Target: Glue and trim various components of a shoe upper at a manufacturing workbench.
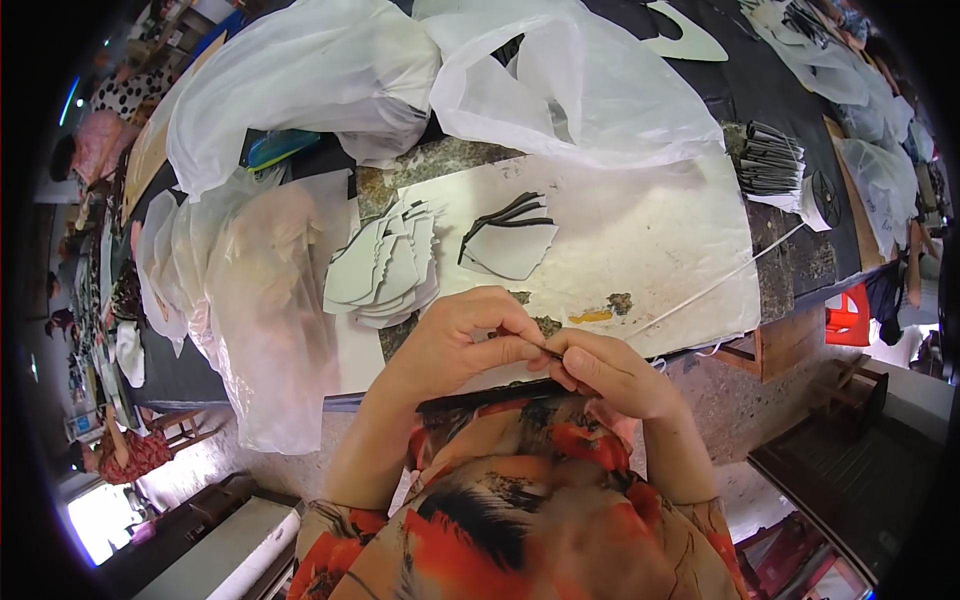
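Note:
My left hand (pixel 462 340) and my right hand (pixel 618 368) meet at the table's near edge, thumbs and fingers pinched together. Between their fingertips is a thin dark piece (pixel 550 353), seen almost edge-on and mostly covered by the fingers. Just beyond my left hand lies a fanned pile of pale grey cut pieces (pixel 378 262) with notched edges. To the right of that pile sits a smaller stack of grey pieces with black edging (pixel 513 245). Both rest on a worn white sheet (pixel 660 235).
Large white plastic bags (pixel 300 80) bulge across the table's far side, and another bag (pixel 270 310) hangs over its near left edge. A bundle of dark strips (pixel 770 160) lies at the right. A red stool (pixel 848 315) stands beyond the right end. Other people sit at the far left.

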The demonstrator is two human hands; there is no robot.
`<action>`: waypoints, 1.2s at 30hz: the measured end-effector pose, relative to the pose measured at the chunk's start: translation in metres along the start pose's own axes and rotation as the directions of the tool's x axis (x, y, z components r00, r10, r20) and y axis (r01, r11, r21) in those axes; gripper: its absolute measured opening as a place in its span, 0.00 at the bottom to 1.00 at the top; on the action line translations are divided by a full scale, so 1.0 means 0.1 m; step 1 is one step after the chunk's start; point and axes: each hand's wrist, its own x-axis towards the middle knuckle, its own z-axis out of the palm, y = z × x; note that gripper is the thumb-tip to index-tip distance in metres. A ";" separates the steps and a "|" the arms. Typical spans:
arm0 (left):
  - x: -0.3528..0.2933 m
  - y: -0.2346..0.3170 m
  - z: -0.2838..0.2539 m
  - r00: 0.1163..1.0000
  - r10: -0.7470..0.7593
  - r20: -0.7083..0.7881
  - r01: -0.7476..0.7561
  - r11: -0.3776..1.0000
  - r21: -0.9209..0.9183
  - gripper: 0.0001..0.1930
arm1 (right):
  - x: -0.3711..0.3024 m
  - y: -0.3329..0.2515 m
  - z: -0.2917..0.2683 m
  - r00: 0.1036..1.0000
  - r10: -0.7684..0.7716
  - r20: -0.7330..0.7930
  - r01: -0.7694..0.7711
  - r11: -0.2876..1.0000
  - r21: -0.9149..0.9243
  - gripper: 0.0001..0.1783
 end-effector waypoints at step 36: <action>0.52 0.10 -0.10 0.980 0.132 -0.148 0.048 0.564 0.824 0.11 | -0.13 0.10 0.06 0.936 -0.223 -0.272 0.150 0.952 -0.265 0.10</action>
